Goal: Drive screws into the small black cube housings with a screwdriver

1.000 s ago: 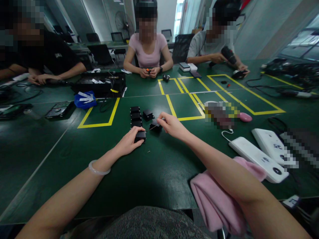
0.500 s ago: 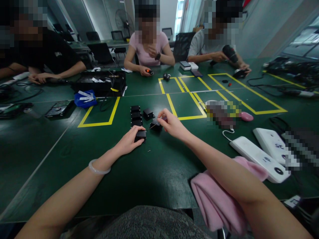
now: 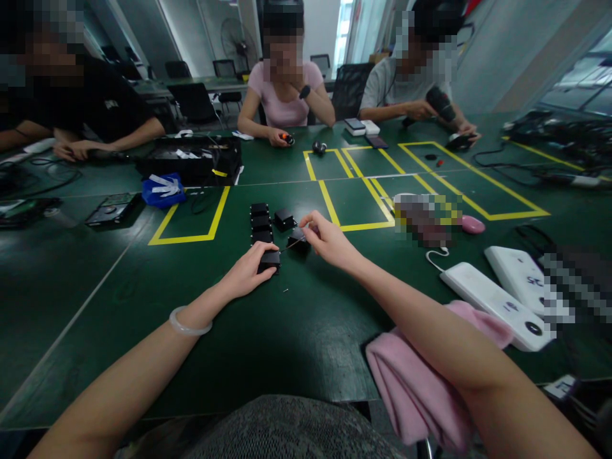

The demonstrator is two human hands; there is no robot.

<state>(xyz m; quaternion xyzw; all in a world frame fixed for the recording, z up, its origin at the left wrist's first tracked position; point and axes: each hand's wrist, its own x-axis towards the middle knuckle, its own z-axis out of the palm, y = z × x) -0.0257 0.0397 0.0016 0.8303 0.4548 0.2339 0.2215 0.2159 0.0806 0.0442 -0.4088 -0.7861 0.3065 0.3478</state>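
Note:
My left hand (image 3: 246,271) is closed around a small black box (image 3: 270,259), fingers over its top and thumb along the near side. In my right hand (image 3: 329,240) is a slim screwdriver (image 3: 292,242), pinched by the fingers, its handle mostly hidden. The thin shaft slants down to the left, and its tip meets the right side of the held box. Beyond that box, similar black boxes (image 3: 261,223) stand in a column. Two more sit to the right, a far box (image 3: 285,218) and a nearer box (image 3: 297,240) partly behind the shaft. A tiny screw (image 3: 285,291) lies on the table in front.
Yellow tape (image 3: 368,225) marks rectangles on the green table (image 3: 306,344). To my right are white power banks (image 3: 497,306), a pink cloth (image 3: 406,363) and a pink mouse-like object (image 3: 473,224). A blue bundle (image 3: 163,191) and a black tray (image 3: 191,169) lie left. Several people sit opposite.
My right fingers have shifted slightly at the screwdriver, its tip staying by the held box. My left hand keeps its place. A person opposite has raised a hand toward the face.

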